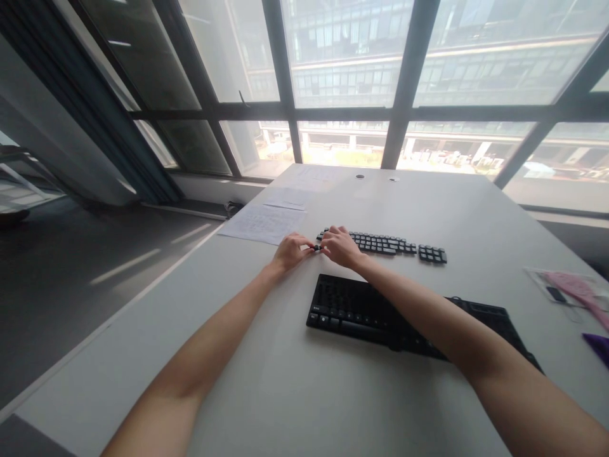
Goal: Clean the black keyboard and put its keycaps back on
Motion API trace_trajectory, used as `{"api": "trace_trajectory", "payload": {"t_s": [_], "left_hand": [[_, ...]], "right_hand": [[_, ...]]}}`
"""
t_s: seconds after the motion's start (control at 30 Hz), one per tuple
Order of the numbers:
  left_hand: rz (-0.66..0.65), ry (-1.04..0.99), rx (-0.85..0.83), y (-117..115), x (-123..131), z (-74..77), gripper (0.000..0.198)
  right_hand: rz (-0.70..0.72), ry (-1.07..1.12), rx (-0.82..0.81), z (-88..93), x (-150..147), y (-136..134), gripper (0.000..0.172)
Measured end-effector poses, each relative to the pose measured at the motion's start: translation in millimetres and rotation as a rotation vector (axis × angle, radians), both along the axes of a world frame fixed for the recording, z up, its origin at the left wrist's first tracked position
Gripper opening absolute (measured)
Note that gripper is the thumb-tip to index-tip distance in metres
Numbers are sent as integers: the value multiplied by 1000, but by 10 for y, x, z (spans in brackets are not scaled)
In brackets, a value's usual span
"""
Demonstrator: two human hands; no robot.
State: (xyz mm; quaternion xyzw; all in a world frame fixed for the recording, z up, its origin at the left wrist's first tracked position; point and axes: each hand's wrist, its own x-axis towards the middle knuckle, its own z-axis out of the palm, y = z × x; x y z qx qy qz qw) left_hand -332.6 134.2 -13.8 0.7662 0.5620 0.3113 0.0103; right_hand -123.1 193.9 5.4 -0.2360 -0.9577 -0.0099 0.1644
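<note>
Both my arms reach out over a white table (266, 381). My left hand (291, 250) and my right hand (340, 246) meet at the left end of rows of loose dark keycaps (386, 244) laid out on the table. Between their pinched fingertips sits a small dark keycap (316, 247); which hand grips it I cannot tell. A black keyboard (354, 311) lies nearer to me, partly under my right forearm.
Printed paper sheets (264, 222) lie left of the keycaps. A clear plastic bag with pink and dark items (571, 289) and a purple object (600, 346) rest at the right edge. Large windows (347, 57) stand beyond the table; floor drops off to the left.
</note>
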Motion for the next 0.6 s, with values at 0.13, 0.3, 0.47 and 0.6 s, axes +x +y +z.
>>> {"api": "trace_trajectory", "payload": {"t_s": [0.13,0.3,0.47,0.6], "left_hand": [[-1,-23,-17,-76,-34,14,7],[-1,-44,-41,-112,-61,30,6],[14,-76,-47,-255,-28,109,8],[-28,-182,-87,-561,138,258,15]], "right_hand": [[34,9,-5,4,-27,-30,16],[64,8,-31,13,-85,-41,17],[49,23,-68,92,-74,-101,10],[-61,117,-110,191,160,-326,11]]}}
